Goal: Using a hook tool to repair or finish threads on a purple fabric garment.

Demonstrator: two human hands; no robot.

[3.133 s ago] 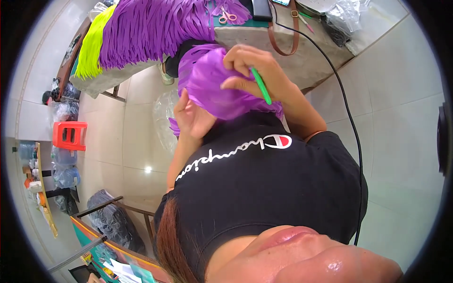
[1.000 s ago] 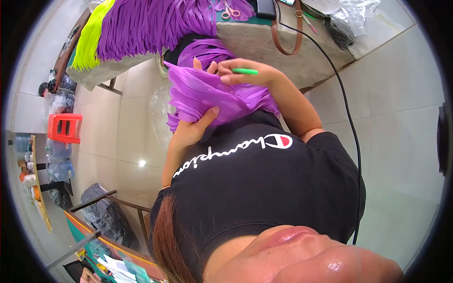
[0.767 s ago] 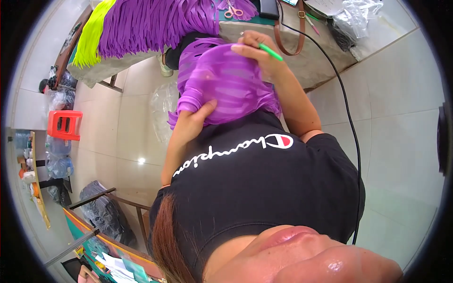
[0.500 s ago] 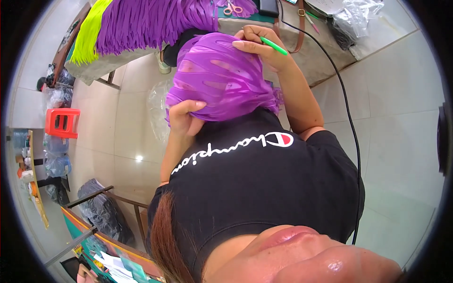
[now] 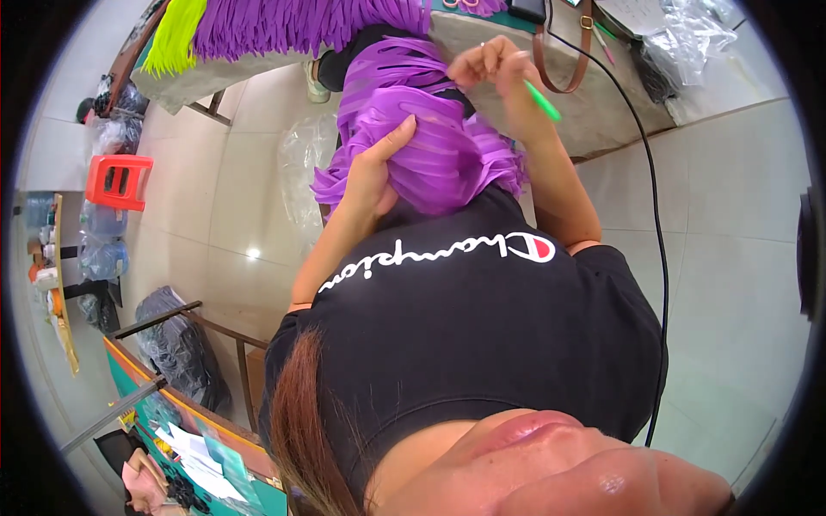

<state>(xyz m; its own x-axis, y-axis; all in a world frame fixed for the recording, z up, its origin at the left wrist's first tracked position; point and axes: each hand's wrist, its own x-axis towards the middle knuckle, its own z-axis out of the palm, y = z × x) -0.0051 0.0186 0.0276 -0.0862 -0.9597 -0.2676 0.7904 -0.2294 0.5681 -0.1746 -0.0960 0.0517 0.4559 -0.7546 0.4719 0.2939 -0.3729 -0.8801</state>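
Over my lap lies a bunched sheet of glossy purple plastic (image 5: 422,138), slit into many thin strips. My left hand (image 5: 380,172) is closed on its near left part, thumb on top and the other fingers hidden beneath. Just off the sheet's far right edge, my right hand (image 5: 506,76) is raised with bent fingers. It holds a slim bright-green stick-shaped tool (image 5: 543,101), which points back toward my forearm. The tool's other end is hidden in the hand, so its kind cannot be told.
Purple fringe (image 5: 310,26) and lime-green fringe (image 5: 176,39) hang over the far bench (image 5: 172,83). Scissors (image 5: 462,4), a brown strap (image 5: 578,60) and clear plastic (image 5: 688,47) lie at the back. A black cable (image 5: 645,172) runs down my right side. A red stool (image 5: 120,182) stands left.
My right hand has left the purple sheet and moved right with the green tool. The sheet has folded down toward me, and my left hand has shifted right and slightly up with it.
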